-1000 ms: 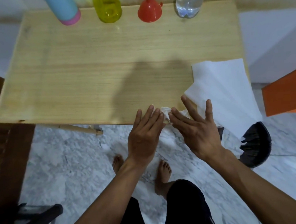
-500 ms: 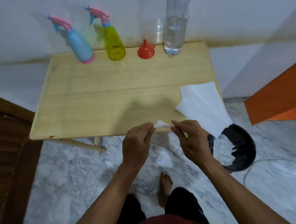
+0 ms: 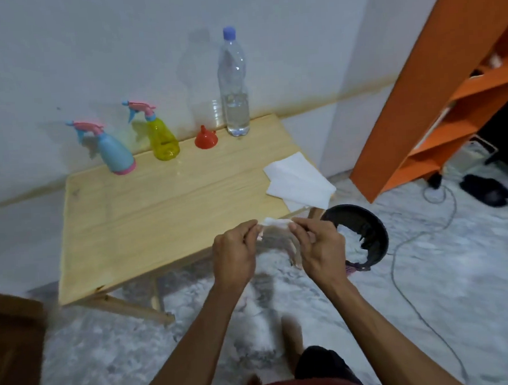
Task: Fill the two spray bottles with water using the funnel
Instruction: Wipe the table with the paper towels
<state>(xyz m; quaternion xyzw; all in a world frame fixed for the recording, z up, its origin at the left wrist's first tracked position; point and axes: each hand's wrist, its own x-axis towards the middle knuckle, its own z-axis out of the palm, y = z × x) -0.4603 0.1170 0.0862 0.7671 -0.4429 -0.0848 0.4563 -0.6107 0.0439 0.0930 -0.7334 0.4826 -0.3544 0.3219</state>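
Both hands pinch a small wad of tissue (image 3: 274, 222) just off the table's (image 3: 159, 216) near edge, left hand (image 3: 235, 253) and right hand (image 3: 320, 247) clamped on its ends. Blue spray bottle (image 3: 115, 151), yellow spray bottle (image 3: 162, 138), red funnel (image 3: 205, 138) and water bottle (image 3: 234, 83) line the far edge

Along the back edge of the wooden table (image 3: 135, 211), close to the wall, four things stand in a row. Leftmost is the blue spray bottle (image 3: 114, 151) with a pink base and pink trigger head, then the yellow spray bottle (image 3: 162, 140) (see-through, same pink head), both with heads fitted. Next sits the red funnel (image 3: 205, 138), mouth down, spout up. The tall clear water bottle (image 3: 233, 85), capped, stands upright, partly full.
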